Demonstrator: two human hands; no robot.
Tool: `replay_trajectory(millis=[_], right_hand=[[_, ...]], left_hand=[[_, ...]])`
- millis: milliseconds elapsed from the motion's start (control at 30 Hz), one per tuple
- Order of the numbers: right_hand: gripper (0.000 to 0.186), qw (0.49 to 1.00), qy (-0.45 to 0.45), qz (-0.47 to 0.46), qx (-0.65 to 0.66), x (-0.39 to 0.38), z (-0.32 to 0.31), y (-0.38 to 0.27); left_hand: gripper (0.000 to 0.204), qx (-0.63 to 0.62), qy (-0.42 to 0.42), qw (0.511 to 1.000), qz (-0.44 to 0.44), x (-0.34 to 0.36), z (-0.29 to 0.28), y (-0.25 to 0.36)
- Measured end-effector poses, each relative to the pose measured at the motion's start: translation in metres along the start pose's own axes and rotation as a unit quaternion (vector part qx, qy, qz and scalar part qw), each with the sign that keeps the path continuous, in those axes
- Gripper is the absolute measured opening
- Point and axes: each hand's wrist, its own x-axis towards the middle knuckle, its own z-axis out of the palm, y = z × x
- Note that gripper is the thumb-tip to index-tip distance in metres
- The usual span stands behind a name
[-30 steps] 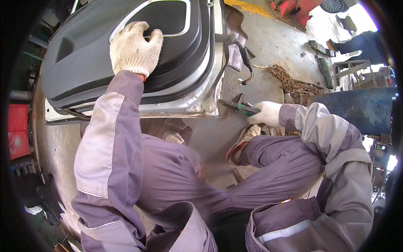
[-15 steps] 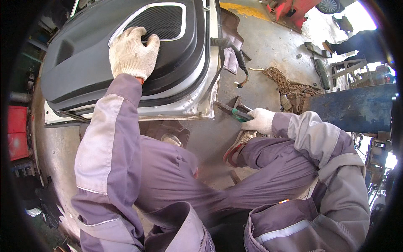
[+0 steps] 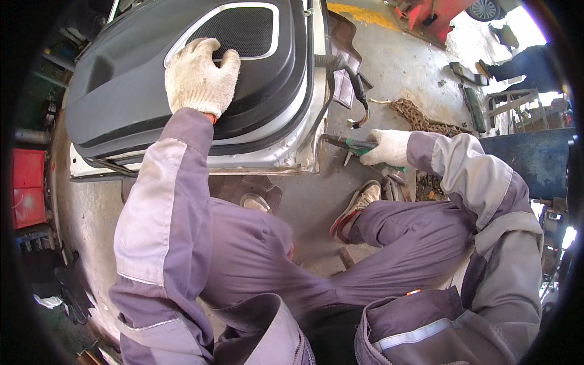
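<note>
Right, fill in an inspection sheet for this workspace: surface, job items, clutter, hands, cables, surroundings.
Surface: grey floor, scuffed, with a yellow stripe.
Job items: dark door panel with a mesh grille, on a white door frame; green-handled pliers-like tool.
Clutter: rusty chain heaped on the floor.
Hands: left hand, gloved, on the panel at the grille's rim; right hand, gloved, gripping the tool.
Cables: wire bundle hanging out beside the door.
Surroundings: red cabinet; car wheel.
</note>
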Motion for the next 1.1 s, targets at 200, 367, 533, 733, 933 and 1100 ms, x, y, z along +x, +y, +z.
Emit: replay_trajectory(millis=[200,367,533,733,933,1100], right_hand=[[0.039,0.996,-0.027,0.06,-0.064,-0.002,0.01,-0.012],[0.036,0.998,0.043,-0.035,0.002,0.02,0.053,0.042],[0.034,0.988,0.125,-0.09,0.022,0.034,0.077,0.062],[0.041,0.997,-0.025,0.001,0.07,0.005,0.033,0.019],[0.044,0.999,-0.028,0.007,0.023,0.002,-0.003,0.002],[0.046,0.999,-0.008,0.006,-0.048,0.011,-0.018,0.003]], left_hand=[[0.047,-0.003,0.007,1.0,0.004,-0.001,-0.001,0.001],[0.047,-0.016,0.005,1.0,0.012,-0.002,0.001,0.001],[0.048,-0.003,-0.015,1.0,-0.007,0.001,-0.001,0.002],[0.047,0.005,-0.004,1.0,0.0,-0.001,-0.001,-0.001],[0.046,-0.005,0.002,1.0,-0.002,0.001,0.002,0.0],[0.046,-0.004,0.006,1.0,0.001,-0.001,0.001,0.001]])
